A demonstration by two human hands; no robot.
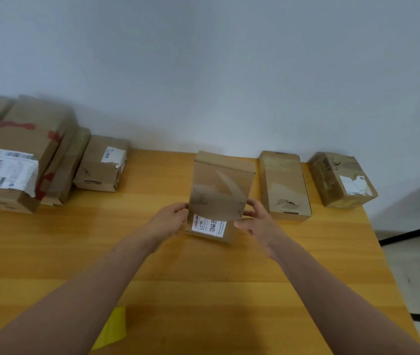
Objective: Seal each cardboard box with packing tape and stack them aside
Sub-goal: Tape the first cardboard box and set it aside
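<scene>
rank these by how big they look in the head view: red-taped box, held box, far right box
1. red-taped box, clearly largest
2. held box
3. far right box
Last two look close; the held box is nearer the camera, so unsure.

Only the person's two arms and hands show. Both forearms [88,290] are bare along all of their visible length, from the lower edge of the view up to the wrists, and their surface looks smooth and even. The left hand [169,221] and the right hand [258,224] are bare as well. The wide-angle lens draws the arms very broad at the bottom and narrow toward the slim wrists. The fingers [252,204] look short in this view and are slightly blurred, so the nails and any fine marks on them cannot be made out
</scene>
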